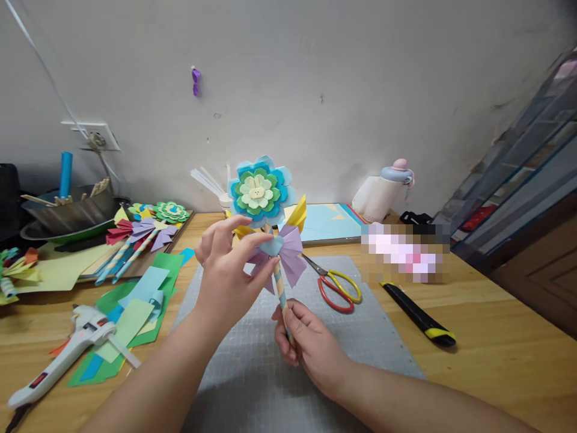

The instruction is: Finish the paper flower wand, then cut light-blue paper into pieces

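A paper flower (260, 191) in blue, green and cream layers stands upright on a striped stem (280, 287). Below the bloom are a purple pleated bow (292, 255) with a light blue heart (271, 245) at its centre, and yellow paper leaves (297, 213). My left hand (232, 264) pinches the heart at the bow's middle between thumb and finger. Lower down, my right hand (306, 337) is wrapped round the striped stem.
Beneath my hands lies a grey cutting mat (360, 337), with scissors (336, 288) on it. A black and yellow cutter (419, 316) lies to the right. On the left are a glue gun (67, 355), paper scraps (135, 319), finished flowers (144, 234) and a metal bowl (85, 210). A bottle (387, 192) stands behind.
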Demonstrator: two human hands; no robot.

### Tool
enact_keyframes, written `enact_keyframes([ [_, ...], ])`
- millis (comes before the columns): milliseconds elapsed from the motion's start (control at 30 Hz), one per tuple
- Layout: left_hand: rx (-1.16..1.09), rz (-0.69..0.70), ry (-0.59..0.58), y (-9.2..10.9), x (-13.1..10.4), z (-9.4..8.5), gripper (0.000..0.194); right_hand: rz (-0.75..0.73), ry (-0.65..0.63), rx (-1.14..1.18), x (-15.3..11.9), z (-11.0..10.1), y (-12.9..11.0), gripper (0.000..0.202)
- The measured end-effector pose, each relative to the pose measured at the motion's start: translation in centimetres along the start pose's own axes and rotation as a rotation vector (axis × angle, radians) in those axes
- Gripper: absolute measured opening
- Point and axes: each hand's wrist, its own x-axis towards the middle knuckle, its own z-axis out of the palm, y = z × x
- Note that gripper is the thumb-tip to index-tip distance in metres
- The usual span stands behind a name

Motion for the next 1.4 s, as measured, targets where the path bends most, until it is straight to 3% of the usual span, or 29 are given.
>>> enact_keyframes([
  [1400,0.01,-0.006,-0.022,-0.04,0.01,-0.05,0.018,-0.003,-0.008,0.006,-0.02,-0.08,-0.03,0.035],
])
